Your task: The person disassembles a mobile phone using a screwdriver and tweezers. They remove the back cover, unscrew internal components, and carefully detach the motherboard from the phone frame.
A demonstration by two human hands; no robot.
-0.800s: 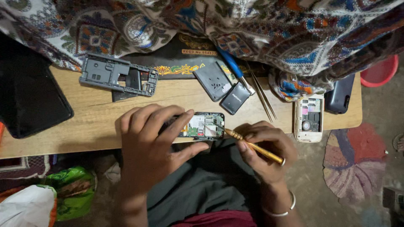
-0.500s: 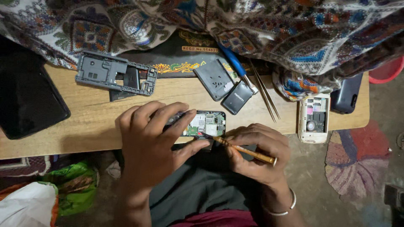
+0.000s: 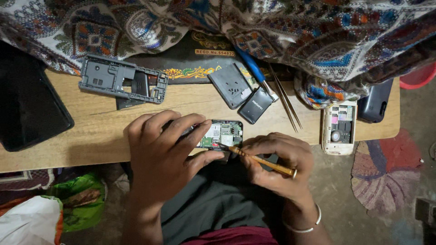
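My left hand grips an opened phone with its green circuit board showing, at the front edge of the wooden table. My right hand holds a yellow-handled screwdriver whose tip touches the board's lower edge. A grey phone frame lies at the back left. A grey back cover and a black battery lie behind the phone.
A second opened white phone and a dark phone lie at the right. Metal tweezers and a blue tool rest near a patterned cloth. A black tablet sits at the left; bags lie below.
The screwdriver tip has shifted slightly along the board's lower edge, and my right hand has moved a little with it. My left hand keeps its hold on the phone.
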